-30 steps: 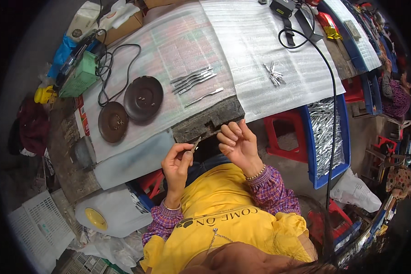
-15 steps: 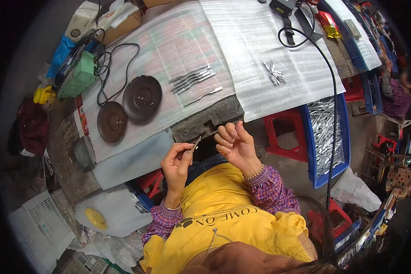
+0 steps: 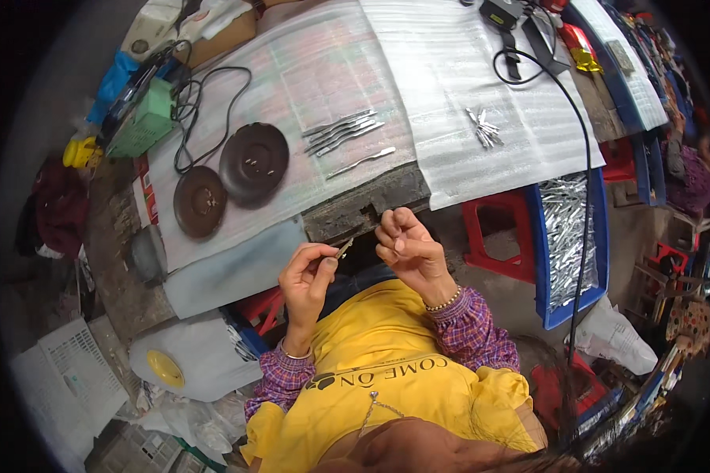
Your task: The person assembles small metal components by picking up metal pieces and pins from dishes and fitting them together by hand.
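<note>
Pinching: left hand, thumb and forefinger closed on one slender piece, metal by its look, held just off the near table edge; gripped low, seemingly to leave its tip clear and in sight. Right hand, fingers curled narrow, thumb to forefinger; cannot tell whether anything is between them.

Just beyond: one dark block, rough, worn, notched, set at the near edge, probably for easy reach.

Far side of block: flat silvery strips, laid side by side, likely to keep them sorted; one single strip, apart, nearer. Left: two round brown dishes, shallow and smooth, tiny bits inside, the rims presumably stopping scatter.

Right: loose heap of short shiny pieces on white foam sheet, ribbed, perhaps for cushioning. Farther right, lower: blue tray, deep-walled, filled with bright metal pieces.
</note>
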Motion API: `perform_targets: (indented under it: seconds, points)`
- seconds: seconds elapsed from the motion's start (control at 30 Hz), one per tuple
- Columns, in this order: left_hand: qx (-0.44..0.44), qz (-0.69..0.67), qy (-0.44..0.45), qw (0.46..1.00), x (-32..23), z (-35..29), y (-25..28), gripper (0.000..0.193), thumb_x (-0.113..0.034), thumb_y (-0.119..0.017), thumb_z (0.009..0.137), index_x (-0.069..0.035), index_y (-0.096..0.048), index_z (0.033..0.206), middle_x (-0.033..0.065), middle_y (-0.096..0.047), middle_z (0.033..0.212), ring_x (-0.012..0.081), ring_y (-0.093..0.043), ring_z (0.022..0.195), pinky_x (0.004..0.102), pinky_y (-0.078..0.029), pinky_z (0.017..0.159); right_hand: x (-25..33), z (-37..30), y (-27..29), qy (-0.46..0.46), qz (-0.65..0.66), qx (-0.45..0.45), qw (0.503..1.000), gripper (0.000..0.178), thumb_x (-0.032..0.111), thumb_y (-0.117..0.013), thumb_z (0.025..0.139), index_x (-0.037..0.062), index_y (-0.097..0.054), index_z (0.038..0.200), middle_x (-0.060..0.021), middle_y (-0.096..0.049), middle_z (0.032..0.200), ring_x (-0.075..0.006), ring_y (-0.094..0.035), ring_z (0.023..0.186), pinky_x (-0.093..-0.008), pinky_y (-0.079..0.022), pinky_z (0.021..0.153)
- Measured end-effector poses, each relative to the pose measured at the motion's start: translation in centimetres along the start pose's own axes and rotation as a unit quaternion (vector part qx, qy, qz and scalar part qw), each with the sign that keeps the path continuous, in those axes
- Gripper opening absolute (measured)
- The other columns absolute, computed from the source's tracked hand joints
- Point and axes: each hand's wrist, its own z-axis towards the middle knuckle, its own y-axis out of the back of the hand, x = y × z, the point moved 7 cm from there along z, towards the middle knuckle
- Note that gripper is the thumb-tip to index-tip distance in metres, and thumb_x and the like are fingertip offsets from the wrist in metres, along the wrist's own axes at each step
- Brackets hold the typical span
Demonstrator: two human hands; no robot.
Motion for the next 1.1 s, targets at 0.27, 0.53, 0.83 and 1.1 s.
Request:
perform_targets:
  seconds: [0.27,0.53,0.83,1.1]
  points:
    - [-0.216,0.431,-0.103,0.87,-4.4,-2.6,15.3,0.007,0.005,-0.059,0.077,0.001,-0.063,0.082,0.0093,-0.061,0.081,0.0202,-0.057,0.074,0.0279,-0.045,0.066,-1.9,-0.7,0.3,-0.127,-0.418,0.019,0.899,0.009,0.0,-0.055,0.086,-0.0004,-0.062,0.091,-0.0003,-0.052,0.096,-0.0055,-0.05,0.074,-0.0199,-0.042,0.065]
    - [-0.158,0.463,-0.223,0.843,-3.8,0.9,7.7,0.012,0.007,-0.063,0.071,0.0,-0.063,0.081,0.0109,-0.057,0.078,0.0266,-0.056,0.073,0.0336,-0.044,0.064,-3.8,-0.2,1.3,-0.151,-0.49,0.076,0.855,0.017,-0.001,-0.053,0.086,0.0002,-0.065,0.098,-0.0027,-0.059,0.091,-0.0085,-0.055,0.08,-0.0215,-0.046,0.07]
    - [-0.123,0.45,-0.282,0.838,-4.3,2.3,4.4,0.018,0.009,-0.063,0.068,0.0,-0.062,0.084,0.0117,-0.057,0.077,0.0287,-0.054,0.072,0.0348,-0.044,0.063,-3.8,-0.9,2.5,-0.16,-0.476,0.04,0.864,0.017,0.002,-0.053,0.087,-0.0003,-0.064,0.099,-0.0023,-0.06,0.09,-0.0081,-0.056,0.079,-0.0217,-0.046,0.07]
    - [-0.182,0.46,-0.171,0.852,-4.4,-1.5,11.9,0.012,0.008,-0.059,0.074,0.0,-0.063,0.082,0.01,-0.06,0.079,0.0247,-0.058,0.074,0.0315,-0.045,0.066,-4.4,-0.5,2.6,-0.15,-0.483,0.057,0.861,0.017,0.001,-0.052,0.088,-0.0004,-0.064,0.099,-0.0017,-0.059,0.089,-0.0072,-0.054,0.075,-0.0208,-0.046,0.068]
